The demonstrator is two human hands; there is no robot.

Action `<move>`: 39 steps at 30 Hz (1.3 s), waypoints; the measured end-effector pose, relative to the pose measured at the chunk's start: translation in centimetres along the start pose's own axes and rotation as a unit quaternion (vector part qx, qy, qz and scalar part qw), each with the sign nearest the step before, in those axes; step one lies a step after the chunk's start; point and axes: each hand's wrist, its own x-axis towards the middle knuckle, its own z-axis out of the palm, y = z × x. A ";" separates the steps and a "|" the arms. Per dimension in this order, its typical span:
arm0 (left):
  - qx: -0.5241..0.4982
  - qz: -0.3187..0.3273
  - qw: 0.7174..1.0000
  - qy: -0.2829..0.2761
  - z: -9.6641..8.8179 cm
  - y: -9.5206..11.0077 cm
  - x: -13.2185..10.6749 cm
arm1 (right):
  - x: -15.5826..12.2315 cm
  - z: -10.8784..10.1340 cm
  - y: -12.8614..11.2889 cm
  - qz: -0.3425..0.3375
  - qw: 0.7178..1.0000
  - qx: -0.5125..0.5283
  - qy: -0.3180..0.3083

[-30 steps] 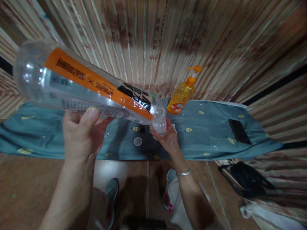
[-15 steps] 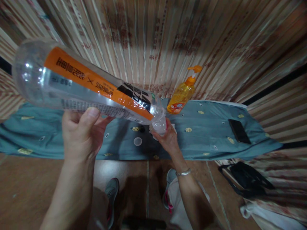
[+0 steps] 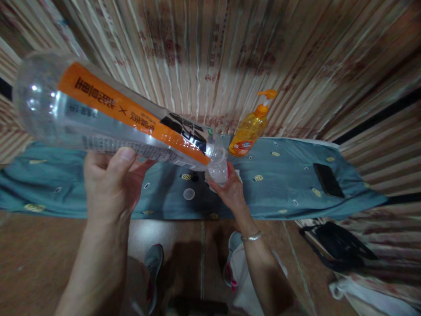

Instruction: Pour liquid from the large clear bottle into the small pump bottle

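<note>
- Large clear plastic bottle with orange-silver label point(image 3: 131, 118): base end shifted slightly toward 10 o'clock; neck aimed at 4 o'clock.
- Left hand point(image 3: 110, 180): gripping its underside.
- Right hand point(image 3: 232, 188): wrapped around small translucent container point(image 3: 219, 174) at the neck.

Large bottle point(image 3: 128, 125): clear plastic, glossy; label point(image 3: 105, 103) shiny film. Small bottle point(image 3: 219, 172): see-through plastic, glossy. Pump bottle point(image 3: 249, 131): translucent plastic, smooth. Tablecloth point(image 3: 274, 195): matt cloth, lightly wrinkled. Curtain point(image 3: 197, 57): pleated cloth. Phone point(image 3: 328, 180): smooth, dark. Bracelet point(image 3: 251, 237): polished metal. Floor point(image 3: 42, 245): smooth, semi-gloss tile.
</note>
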 end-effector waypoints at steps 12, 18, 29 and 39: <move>-0.016 -0.007 1.000 0.011 0.4 0.2 0.0 | -0.1 0.3 0.2 -0.019 1.000 -0.003 0.019; 0.000 -0.001 1.000 -0.002 0.4 0.1 0.0 | -0.1 0.3 0.2 -0.012 1.000 -0.006 0.012; -0.006 -0.002 1.000 0.000 0.4 0.4 0.1 | 0.0 0.1 0.0 -0.020 1.000 -0.010 0.001; -0.004 -0.022 1.000 -0.005 0.5 -0.1 0.1 | -0.1 0.2 -0.7 -0.017 1.000 -0.017 -0.017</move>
